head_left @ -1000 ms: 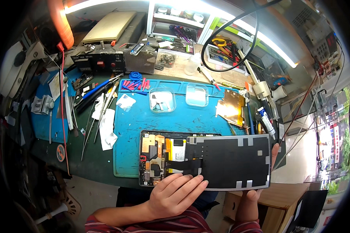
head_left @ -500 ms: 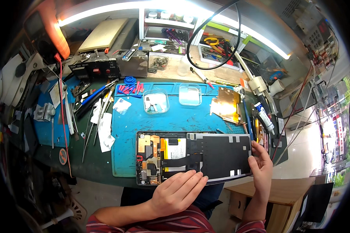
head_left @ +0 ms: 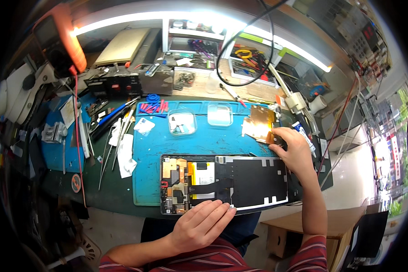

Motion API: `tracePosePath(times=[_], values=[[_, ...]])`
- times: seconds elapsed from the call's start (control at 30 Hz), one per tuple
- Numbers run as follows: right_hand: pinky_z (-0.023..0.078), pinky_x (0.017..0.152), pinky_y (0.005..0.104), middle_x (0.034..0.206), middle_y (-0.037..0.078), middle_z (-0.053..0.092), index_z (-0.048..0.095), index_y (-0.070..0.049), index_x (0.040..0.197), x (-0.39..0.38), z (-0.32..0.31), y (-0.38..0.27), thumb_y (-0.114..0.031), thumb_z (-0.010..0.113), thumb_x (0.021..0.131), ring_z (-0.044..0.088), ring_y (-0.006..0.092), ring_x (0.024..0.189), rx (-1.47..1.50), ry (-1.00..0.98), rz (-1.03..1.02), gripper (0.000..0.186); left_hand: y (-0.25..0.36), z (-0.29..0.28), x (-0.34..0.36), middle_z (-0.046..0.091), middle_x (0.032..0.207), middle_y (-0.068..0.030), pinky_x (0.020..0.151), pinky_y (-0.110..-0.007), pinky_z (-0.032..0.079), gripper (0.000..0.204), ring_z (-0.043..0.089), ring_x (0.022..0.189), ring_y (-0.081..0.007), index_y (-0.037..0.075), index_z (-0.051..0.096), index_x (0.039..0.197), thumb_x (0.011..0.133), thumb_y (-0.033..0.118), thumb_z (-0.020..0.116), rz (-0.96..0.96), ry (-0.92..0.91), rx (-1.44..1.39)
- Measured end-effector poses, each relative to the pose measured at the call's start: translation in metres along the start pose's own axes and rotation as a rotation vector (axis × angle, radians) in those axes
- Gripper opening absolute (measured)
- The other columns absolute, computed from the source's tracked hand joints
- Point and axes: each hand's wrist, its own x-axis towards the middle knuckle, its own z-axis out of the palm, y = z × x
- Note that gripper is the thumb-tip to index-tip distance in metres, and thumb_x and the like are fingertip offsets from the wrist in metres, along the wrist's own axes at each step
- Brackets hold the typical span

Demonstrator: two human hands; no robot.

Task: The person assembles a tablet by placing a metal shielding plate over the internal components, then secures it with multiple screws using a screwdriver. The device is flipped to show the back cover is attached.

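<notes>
An opened phone [head_left: 176,185] lies on the blue mat, its circuit board showing at the left and a yellow-edged battery [head_left: 203,174] beside it. A black panel [head_left: 258,181] with a silvery rim covers its right part, and a dark ribbon cable [head_left: 208,187] crosses the battery. My left hand [head_left: 201,225] rests on the near edge with its fingers stretched flat; its thumb is hidden. Farther back, my right hand [head_left: 292,147] has thumb and index finger closed at the right corner of a copper-coloured sheet [head_left: 259,123].
The blue mat [head_left: 145,186] carries two clear plastic boxes [head_left: 182,132], one with small parts. Tweezers and pens [head_left: 115,113] lie at the left, and a white tube [head_left: 306,136] at the right. A black cable loop [head_left: 218,68] hangs above the bench's back.
My right hand has left the panel's right edge and moved away from me to the copper-coloured sheet. My left hand stays on the phone's near edge. The whole view has shifted slightly.
</notes>
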Motion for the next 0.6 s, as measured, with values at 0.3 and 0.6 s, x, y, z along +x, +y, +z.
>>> tracePosePath(times=[0.3,0.6], values=[[0.057,0.083,0.0263,0.113,0.005,0.075,0.072,0.003,0.127,-0.003,0.004,0.010,-0.003,0.077,0.095,0.070,0.0119,0.096,0.987,0.073,0.355,0.033,-0.008,-0.013,-0.021,0.076,0.121,-0.0057,0.100,-0.038,0.059,0.031,0.071,0.112,-0.0206,0.009,0.077,0.124,0.093,0.011,0.072,0.050,0.028,-0.031],[0.057,0.078,0.0220,0.123,0.008,0.070,0.062,0.003,0.142,-0.014,-0.031,-0.037,0.002,0.061,0.098,0.068,0.0088,0.097,1.349,0.359,0.477,0.044,-0.030,-0.037,-0.048,0.073,0.111,-0.0059,0.091,-0.041,0.061,0.023,0.071,0.101,-0.0237,0.008,0.074,0.113,0.091,0.007,0.076,0.034,0.235,-0.044]])
